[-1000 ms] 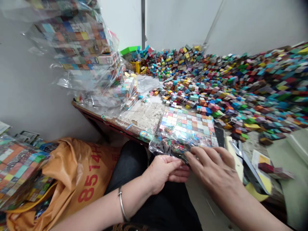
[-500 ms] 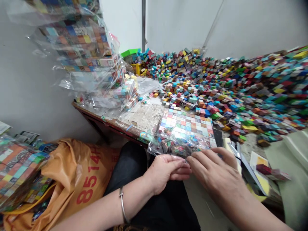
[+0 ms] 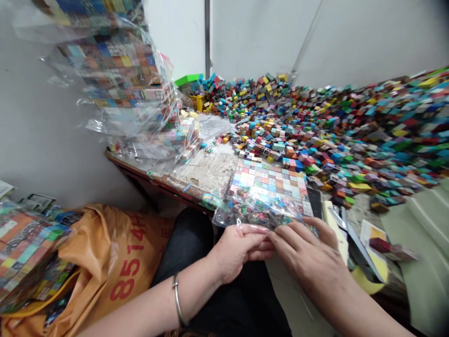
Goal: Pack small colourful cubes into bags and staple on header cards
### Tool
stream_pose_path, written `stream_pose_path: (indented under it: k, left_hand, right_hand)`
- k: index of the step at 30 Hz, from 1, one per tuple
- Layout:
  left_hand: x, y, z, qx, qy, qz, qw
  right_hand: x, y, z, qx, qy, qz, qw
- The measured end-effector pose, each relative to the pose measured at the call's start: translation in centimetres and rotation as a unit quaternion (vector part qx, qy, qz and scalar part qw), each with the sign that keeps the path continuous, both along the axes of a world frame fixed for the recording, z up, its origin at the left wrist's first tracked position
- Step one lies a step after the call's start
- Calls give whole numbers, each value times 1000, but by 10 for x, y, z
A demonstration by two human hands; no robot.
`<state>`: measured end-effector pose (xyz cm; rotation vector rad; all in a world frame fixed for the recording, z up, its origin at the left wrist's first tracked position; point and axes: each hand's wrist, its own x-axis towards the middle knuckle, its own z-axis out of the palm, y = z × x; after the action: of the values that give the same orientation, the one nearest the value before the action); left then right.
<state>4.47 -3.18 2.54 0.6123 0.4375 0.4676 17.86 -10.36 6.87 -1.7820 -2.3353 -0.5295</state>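
Left hand (image 3: pixel 240 252) and right hand (image 3: pixel 308 252) pinch the near edge of a bag (image 3: pixel 257 206) — likely slick and limp, best held there.

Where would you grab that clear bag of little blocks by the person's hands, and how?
I'd likely grip the clear bag by the left and right sides of its flat block slab, from above. Those edges look straight and firm; the near end is crumpled, and the left hand and right hand are there. Loose blocks crowd the far side.
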Motion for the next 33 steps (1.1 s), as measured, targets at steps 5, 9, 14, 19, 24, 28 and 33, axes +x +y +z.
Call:
stream_pose_path:
  k: [5, 9, 14, 19, 24, 28, 33]
  left_hand:
    - [-2, 1, 3, 4, -12, -20, 1000]
    - [-5, 1, 3, -30, -31, -17, 999]
    - [-6, 3, 5, -27, -33, -23, 999]
    - [-2, 2, 5, -31, 1, -1, 1000]
    - [3, 2, 3, -3, 26, 6, 1000]
    - [4, 3, 5, 20, 71, 10, 997]
    - [3, 2, 9, 36, 114, 17, 993]
  right_hand:
    - [0, -1, 1, 1, 1, -5, 1000]
    - [-1, 0, 2, 15, 3, -5, 1000]
    - [0, 0, 1, 10, 11, 1, 1000]
    - [2, -1, -1, -2, 13, 0, 1000]
    - [2, 0, -3, -8, 23, 2, 1000]
    - [6, -3, -1, -1, 60, 0, 998]
    - [48, -36, -5, 70, 145, -143, 977]
